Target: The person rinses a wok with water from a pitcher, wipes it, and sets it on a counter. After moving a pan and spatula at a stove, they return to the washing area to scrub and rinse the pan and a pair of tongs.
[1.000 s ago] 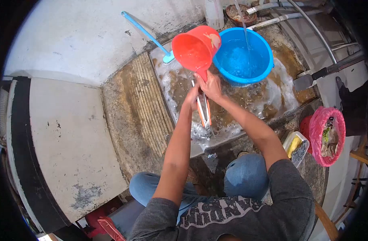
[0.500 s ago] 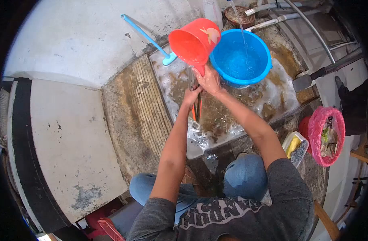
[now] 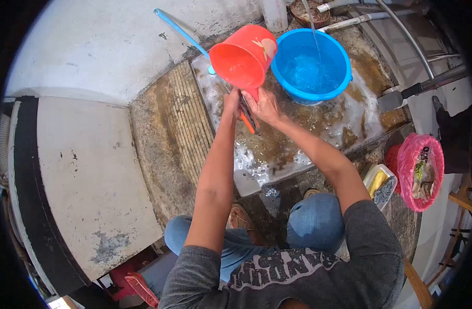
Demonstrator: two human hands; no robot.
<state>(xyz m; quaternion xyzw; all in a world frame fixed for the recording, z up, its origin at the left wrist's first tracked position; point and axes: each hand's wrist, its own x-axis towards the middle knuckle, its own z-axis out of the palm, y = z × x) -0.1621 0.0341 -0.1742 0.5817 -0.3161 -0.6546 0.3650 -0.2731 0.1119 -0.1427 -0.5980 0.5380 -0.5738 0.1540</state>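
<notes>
A red dipper (image 3: 241,55) is tilted above the wet floor, its mouth facing down and toward me. My right hand (image 3: 264,106) is closed around its handle. Just left of it, my left hand (image 3: 232,101) grips some dark and orange utensils (image 3: 248,122), whose orange ends point down toward me; what they are exactly is unclear. Beyond my right hand, a blue basin (image 3: 312,66) holds water, and a stream of water falls into it from above.
A blue-handled brush (image 3: 182,32) leans at the wall. Soapy water covers the sunken floor (image 3: 298,139). At the right are a small tray (image 3: 379,184) with a yellow item, a pink-lined bin (image 3: 420,172) and pipes (image 3: 370,19). Someone's dark-clothed leg (image 3: 455,136) stands beyond.
The dipper has shifted slightly left and its mouth shows more fully. My left hand has moved up and left with the utensils, whose orange ends are now higher.
</notes>
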